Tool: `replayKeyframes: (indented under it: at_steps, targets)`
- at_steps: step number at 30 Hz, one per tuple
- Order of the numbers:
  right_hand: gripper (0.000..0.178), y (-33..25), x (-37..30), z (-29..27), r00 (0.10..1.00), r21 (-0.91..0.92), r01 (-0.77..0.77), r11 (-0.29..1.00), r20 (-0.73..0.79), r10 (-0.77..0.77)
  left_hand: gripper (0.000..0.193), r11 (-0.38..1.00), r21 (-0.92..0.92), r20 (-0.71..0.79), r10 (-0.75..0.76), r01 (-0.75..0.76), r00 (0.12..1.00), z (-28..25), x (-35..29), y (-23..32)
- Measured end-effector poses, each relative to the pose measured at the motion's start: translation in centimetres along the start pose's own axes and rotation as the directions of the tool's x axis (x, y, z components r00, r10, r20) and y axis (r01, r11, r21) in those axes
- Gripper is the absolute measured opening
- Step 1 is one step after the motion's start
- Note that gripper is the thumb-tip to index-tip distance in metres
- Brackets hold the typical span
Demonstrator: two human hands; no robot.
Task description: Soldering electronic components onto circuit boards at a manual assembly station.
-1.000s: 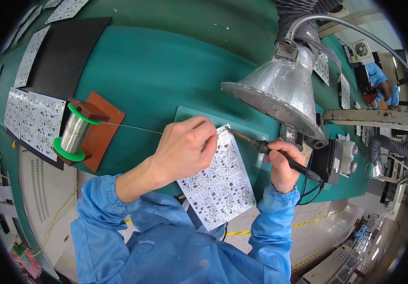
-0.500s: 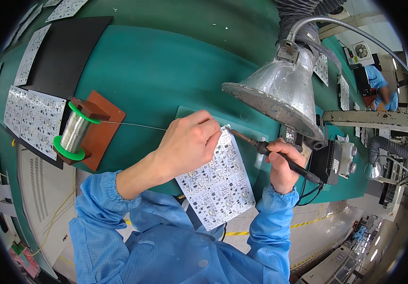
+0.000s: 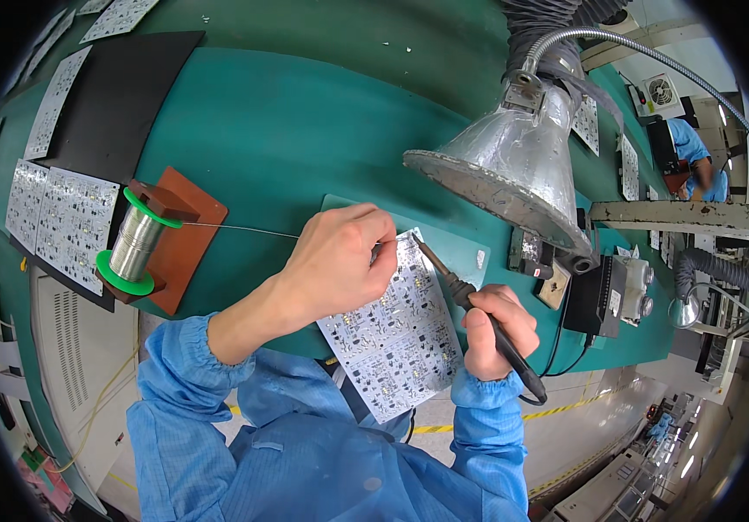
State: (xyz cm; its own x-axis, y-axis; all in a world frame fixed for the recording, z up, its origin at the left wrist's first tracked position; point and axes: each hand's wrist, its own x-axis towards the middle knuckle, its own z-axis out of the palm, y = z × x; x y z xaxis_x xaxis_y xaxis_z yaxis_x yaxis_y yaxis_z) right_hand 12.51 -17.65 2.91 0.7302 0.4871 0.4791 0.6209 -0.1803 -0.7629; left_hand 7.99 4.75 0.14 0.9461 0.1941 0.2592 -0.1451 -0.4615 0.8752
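A silver, cone-shaped metal hood (image 3: pixel 514 152) is hanging over the green table (image 3: pixel 305 113); a flat black sheet (image 3: pixel 122 109) is lying leftward; a distant blue-clad person (image 3: pixel 688 143) is perhaps sitting.

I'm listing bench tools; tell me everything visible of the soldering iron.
The soldering iron is slim, with a black handle and a thinner, brownish, metal-looking shaft. The right hand grips the handle. It slants, tip toward the picture's upper left, by the top corner of the white circuit board; contact there is too small to tell. A dark cord shows near its rear end.
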Motion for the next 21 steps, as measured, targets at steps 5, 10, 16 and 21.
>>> replayKeyframes:
  at_steps: [5,10,16,21]
  targets:
    - [0.014,0.0,0.0,0.1,1.000,-0.024,-0.003,1.000,0.026,0.003,0.004,1.000,-0.020,0.016,-0.022,0.023,1.000,-0.1,0.0,0.3]
    - [0.014,-0.1,-0.2,0.7,0.999,-0.048,0.020,0.999,0.033,-0.019,0.003,0.999,-0.006,0.050,-0.044,0.044,0.998,-0.2,0.3,0.3]
    - [0.018,-0.3,-0.4,1.5,0.983,-0.123,0.182,0.976,0.024,-0.180,0.006,1.000,0.022,0.048,0.005,-0.006,0.999,0.0,0.4,-0.4]
    - [0.018,-0.4,-0.2,1.5,0.977,-0.140,0.212,0.967,0.015,-0.212,0.007,0.998,0.055,0.072,0.018,-0.022,0.997,-0.2,0.8,-0.2]
